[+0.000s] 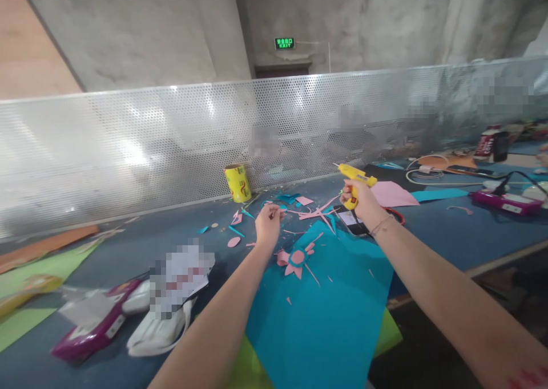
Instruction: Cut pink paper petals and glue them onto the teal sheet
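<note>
My right hand (358, 199) is wrapped round the handle of a yellow hot glue gun (356, 175), whose nozzle points left, above the table. The fingertips of my left hand (268, 226) are pinched together among the paper scraps; what they hold is too small to make out. Pink paper strips (314, 213) lie between the two hands. Below them a flower of pink and blue paper (297, 257) rests on a large blue sheet (321, 315). A phone (351, 221) lies partly hidden beneath my right hand.
Behind the table stands a perforated metal screen (184, 144), with a yellow tube (238, 183) before it. Purple power strips (96, 329) (507, 202) lie left and right. A white plug device (158, 332), pink sheet (391, 193), cables and green paper (64, 260) surround the work.
</note>
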`<control>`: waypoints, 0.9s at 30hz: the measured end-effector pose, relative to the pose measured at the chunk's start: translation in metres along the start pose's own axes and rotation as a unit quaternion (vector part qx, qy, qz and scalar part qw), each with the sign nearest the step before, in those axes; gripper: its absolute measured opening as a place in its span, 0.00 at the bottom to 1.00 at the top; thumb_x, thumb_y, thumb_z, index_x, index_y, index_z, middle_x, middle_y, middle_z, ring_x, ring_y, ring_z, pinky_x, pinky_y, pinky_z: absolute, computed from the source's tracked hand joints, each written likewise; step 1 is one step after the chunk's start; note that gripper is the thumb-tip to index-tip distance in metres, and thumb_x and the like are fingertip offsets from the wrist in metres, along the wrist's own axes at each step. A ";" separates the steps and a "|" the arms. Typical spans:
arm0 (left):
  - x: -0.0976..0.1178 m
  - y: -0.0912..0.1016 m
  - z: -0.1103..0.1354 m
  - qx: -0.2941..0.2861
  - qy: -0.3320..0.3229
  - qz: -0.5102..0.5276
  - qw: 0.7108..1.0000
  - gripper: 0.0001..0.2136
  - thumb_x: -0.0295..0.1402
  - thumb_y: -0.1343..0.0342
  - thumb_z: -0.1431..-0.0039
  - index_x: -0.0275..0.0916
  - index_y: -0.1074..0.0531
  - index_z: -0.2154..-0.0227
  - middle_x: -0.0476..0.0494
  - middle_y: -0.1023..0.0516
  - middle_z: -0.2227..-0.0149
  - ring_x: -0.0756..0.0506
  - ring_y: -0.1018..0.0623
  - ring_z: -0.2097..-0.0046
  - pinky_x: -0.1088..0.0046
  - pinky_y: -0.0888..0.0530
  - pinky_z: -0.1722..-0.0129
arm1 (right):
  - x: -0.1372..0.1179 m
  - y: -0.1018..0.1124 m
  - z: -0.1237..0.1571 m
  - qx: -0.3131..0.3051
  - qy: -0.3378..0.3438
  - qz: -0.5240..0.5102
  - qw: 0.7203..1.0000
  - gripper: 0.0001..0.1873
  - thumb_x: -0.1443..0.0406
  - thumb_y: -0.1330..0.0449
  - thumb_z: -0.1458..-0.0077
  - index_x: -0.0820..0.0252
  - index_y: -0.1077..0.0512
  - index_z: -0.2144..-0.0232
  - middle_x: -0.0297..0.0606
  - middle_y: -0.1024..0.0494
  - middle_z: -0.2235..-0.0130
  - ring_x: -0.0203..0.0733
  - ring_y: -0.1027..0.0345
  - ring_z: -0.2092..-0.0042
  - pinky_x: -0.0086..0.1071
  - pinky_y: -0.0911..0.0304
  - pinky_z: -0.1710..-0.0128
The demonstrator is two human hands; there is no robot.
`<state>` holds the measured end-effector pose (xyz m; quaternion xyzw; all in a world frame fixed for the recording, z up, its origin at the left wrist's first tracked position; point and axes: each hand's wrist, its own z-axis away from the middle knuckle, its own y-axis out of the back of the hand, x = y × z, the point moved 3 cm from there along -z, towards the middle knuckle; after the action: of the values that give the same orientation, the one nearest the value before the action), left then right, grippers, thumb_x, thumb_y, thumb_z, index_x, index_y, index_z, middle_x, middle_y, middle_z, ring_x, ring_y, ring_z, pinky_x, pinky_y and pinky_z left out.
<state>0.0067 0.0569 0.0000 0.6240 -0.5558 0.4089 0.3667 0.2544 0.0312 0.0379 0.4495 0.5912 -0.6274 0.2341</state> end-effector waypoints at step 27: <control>0.002 0.000 0.000 -0.019 -0.005 -0.033 0.999 0.03 0.29 0.48 0.52 0.38 0.31 0.72 0.47 0.24 0.72 0.49 0.24 0.70 0.69 0.27 0.64 | 0.007 0.002 -0.010 0.001 -0.018 0.041 0.999 0.04 0.68 0.45 0.52 0.59 0.39 0.75 0.29 0.33 0.79 0.26 0.49 0.84 0.22 0.47 0.86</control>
<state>0.0067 0.0558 0.0014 0.6371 -0.5445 0.3824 0.3891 0.2556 0.0421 0.0319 0.4623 0.5673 -0.6258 0.2701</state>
